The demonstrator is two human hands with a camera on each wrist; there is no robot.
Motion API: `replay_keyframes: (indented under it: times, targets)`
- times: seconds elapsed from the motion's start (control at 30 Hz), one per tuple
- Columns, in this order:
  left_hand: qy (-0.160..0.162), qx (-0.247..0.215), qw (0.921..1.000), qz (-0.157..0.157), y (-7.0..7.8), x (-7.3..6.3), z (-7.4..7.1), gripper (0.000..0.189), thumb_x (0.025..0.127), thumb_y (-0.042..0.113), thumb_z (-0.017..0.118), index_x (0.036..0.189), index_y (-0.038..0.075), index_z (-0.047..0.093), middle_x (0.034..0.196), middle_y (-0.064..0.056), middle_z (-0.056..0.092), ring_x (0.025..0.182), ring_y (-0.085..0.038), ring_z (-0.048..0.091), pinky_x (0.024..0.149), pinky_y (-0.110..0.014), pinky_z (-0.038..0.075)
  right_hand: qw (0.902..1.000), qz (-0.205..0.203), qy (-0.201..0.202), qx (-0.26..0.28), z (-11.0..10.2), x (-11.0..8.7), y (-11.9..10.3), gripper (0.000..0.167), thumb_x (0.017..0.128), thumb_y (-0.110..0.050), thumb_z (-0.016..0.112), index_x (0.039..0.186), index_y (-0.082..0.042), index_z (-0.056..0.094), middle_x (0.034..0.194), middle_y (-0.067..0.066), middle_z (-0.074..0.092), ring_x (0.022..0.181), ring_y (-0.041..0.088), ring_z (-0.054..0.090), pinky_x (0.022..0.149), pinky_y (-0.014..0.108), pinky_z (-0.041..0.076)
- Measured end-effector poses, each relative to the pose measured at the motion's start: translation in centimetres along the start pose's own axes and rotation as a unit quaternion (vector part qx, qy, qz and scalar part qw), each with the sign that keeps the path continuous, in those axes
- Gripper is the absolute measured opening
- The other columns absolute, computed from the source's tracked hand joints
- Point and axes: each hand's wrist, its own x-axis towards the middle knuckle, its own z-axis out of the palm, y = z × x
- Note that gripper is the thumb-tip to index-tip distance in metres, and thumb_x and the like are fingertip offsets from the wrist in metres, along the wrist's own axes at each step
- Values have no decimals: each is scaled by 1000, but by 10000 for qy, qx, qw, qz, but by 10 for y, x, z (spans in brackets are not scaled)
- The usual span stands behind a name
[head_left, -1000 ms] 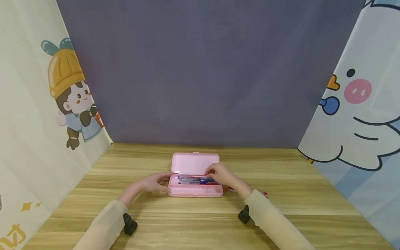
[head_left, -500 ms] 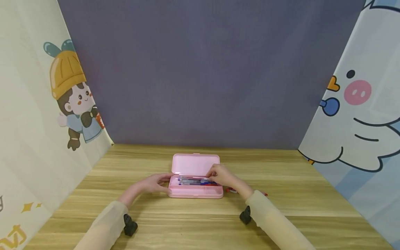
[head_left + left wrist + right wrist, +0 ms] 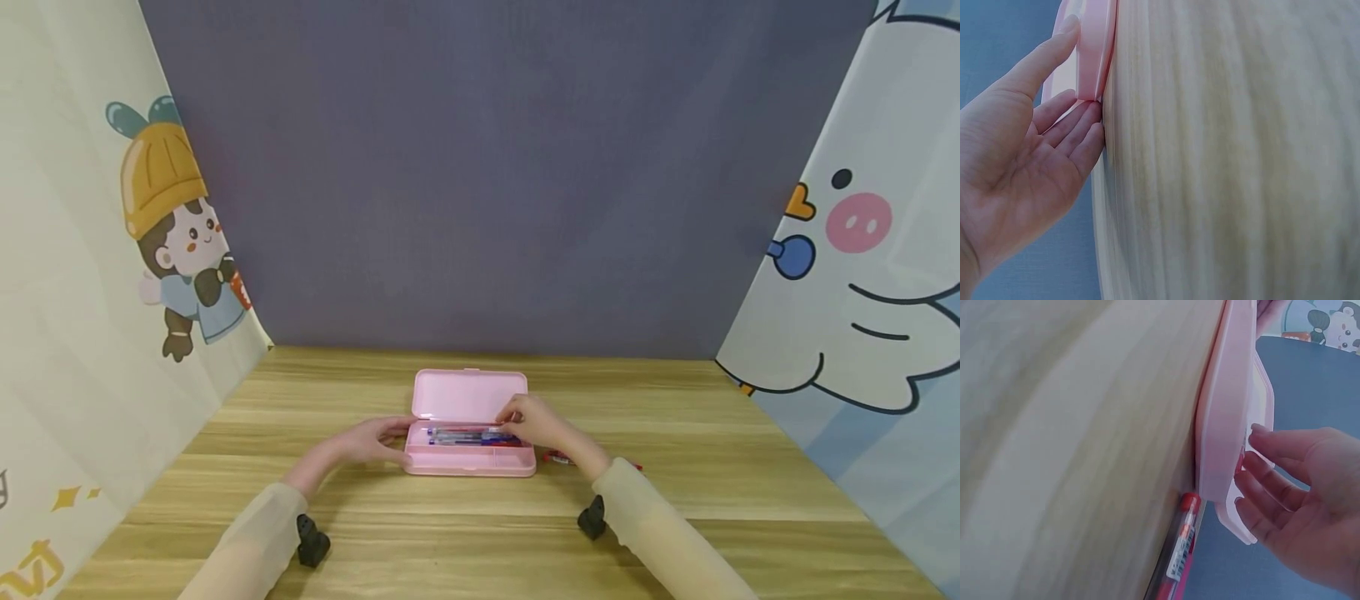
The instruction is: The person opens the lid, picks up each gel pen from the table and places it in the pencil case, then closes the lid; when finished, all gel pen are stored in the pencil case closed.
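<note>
A pink pencil case (image 3: 450,460) lies on the table with its lid (image 3: 468,396) raised at the back. Several pens (image 3: 457,437) with blue, clear and red parts fill its rear compartment. My left hand (image 3: 363,439) is at the left end of the case. In the left wrist view its thumb lies along the case wall (image 3: 1095,56), and the nearly straight fingers touch the end. My right hand (image 3: 534,421) reaches into the rear compartment's right side, fingers bent around a pen with a red end (image 3: 1240,464). The case wall hides most of that pen.
Red-capped pens (image 3: 1180,553) lie on the wooden table (image 3: 450,542) just right of the case, partly under my right forearm. A dark grey panel (image 3: 480,183) stands behind the table, with printed curtains on both sides.
A red pen part at my right fingertips has gone lower into the rear compartment. Over the last half second both hands and the case stay almost still.
</note>
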Motion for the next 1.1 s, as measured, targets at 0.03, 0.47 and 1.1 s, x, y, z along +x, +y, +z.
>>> replay_keyframes:
  times: [0.03,0.47,1.1]
  targets:
    - [11,-15,10000,-8,0,0,0,76,82,19,73,142,-6,33,144,-30,34,131,-44,36,112,-51,31,10000,19,25,73,-1,-1,0,11,85,-8,67,93,-5,73,84,5,66,74,14,58,62,18,49]
    - [34,93,10000,-5,2,-1,1,75,82,20,73,141,-5,34,143,-30,36,130,-44,37,111,-51,33,9970,132,420,643,-12,-15,4,18,89,-10,63,103,-1,68,96,9,69,89,19,64,78,31,57]
    - [-21,-15,10000,17,2,0,0,74,82,17,73,142,-4,34,143,-30,35,131,-45,36,111,-54,31,9806,679,1208,1385,-35,-52,23,19,88,-18,66,106,-11,68,107,13,68,96,22,62,84,41,55]
